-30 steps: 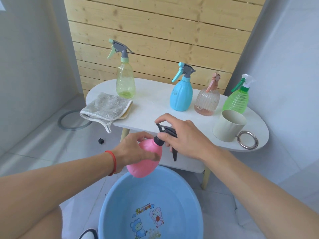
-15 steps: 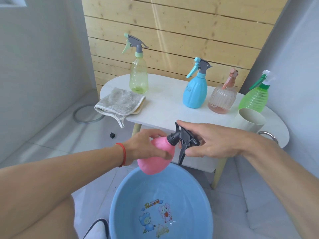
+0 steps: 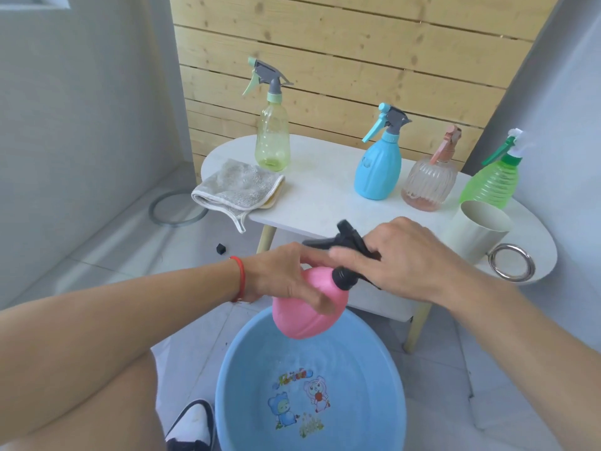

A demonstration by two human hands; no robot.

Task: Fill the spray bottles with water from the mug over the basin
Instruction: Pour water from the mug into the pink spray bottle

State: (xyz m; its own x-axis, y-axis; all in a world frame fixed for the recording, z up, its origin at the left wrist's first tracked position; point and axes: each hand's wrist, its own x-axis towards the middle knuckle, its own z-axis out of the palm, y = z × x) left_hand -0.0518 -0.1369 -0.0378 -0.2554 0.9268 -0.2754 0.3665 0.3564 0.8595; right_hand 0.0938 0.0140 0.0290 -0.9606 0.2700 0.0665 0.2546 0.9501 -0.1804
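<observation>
A pink spray bottle (image 3: 302, 317) hangs tilted over the blue basin (image 3: 227, 382), which holds shallow water. My left hand (image 3: 283, 275) grips the pink body from above. My right hand (image 3: 403, 255) grips its black trigger head (image 3: 349, 240) at the neck. On the white table (image 3: 318, 196) stand a yellow-green bottle (image 3: 272, 141), a blue bottle (image 3: 379, 170), a ribbed pink glass bottle (image 3: 429, 183) and a green bottle (image 3: 492, 182). The cream mug (image 3: 474, 236) with a metal ring handle (image 3: 512, 262) stands at the table's right front.
A folded grey cloth (image 3: 237, 190) hangs over the table's left front edge. A grey ring (image 3: 177, 209) and a small black cube (image 3: 221, 248) lie on the tiled floor. My shoe (image 3: 192, 424) is beside the basin. Wooden slats back the table.
The view has shifted, so everything sits further right and lower. The black trigger head has turned and my right hand now covers more of it. The pink bottle stays over the basin.
</observation>
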